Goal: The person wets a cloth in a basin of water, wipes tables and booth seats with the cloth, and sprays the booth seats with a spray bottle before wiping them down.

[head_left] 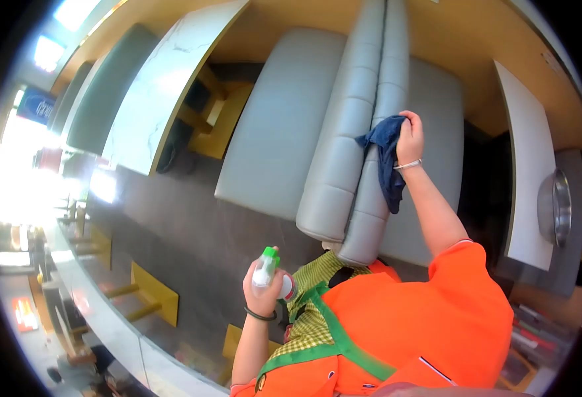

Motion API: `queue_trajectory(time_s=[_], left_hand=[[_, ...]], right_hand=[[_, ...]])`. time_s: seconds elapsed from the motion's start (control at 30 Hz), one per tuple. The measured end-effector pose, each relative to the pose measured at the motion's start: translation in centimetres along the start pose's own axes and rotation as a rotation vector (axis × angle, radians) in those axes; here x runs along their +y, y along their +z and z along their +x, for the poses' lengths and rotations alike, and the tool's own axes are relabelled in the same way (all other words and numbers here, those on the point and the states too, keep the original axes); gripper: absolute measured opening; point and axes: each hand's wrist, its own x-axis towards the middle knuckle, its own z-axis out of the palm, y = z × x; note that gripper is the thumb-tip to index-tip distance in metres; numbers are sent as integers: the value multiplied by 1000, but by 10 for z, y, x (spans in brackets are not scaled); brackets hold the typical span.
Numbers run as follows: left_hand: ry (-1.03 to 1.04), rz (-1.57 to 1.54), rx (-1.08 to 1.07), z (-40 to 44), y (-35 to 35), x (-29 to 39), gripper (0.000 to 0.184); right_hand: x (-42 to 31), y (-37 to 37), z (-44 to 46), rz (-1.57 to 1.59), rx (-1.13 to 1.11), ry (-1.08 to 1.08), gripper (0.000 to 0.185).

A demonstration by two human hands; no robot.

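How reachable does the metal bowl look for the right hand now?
Probably not within reach: the right hand has a blue cloth on the backrest, and the grey bench seat and white table lie between it and the metal bowl.

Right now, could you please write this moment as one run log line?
left hand: holding spray bottle | right hand: holding blue cloth | blue cloth: lying across grey backrest

Orange shirt (403,311), checked apron (312,331), dark wristband (259,317)
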Motion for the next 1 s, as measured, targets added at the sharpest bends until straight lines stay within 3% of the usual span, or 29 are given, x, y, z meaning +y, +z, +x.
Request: queue_trajectory(time_s=[0.03, 0.1, 0.23, 0.3, 0.43, 0.5, 0.63, 0.67, 0.77, 0.9, 1.0], left_hand=[[9, -7, -32, 14, -3, 1, 36], [-1, -68, -162, 41, -14, 0, 36], [-9, -48, -364, 86, -46, -11, 30], [-18, -77, -410, 99, -62, -9, 29], [23, 96, -496, 124, -100, -22, 30], [-11, 42, -478, 137, -114, -27, 29], [-101, 24, -461, 160, -124, -29, 29], [-80, 60, -478, 166, -126, -31, 32], [-34, 107, -484, 189, -123, -31, 35], [-92, 127, -441, 222, -121, -25, 38], [-136, 90, -407, 245, -121, -11, 37]], right_hand=[[-11, -11, -4, -18, 28, -7, 15], [-35, -30, -33, 53, -314, 238, 14], [-91, -37, -129, -271, -1006, -200, 15], [-102, -32, -174, -308, -1112, -278, 25], [-129, -31, -171, -468, -1148, -295, 38], [-137, -36, -165, -763, -1205, -506, 48], [-103, -16, -157, -874, -1166, -509, 41], [-99, -5, -147, -835, -1072, -590, 38], [-82, 24, -111, -812, -1072, -623, 37], [-30, 72, -40, -800, -828, -690, 33], [3, 117, 37, -1024, -844, -764, 31]])
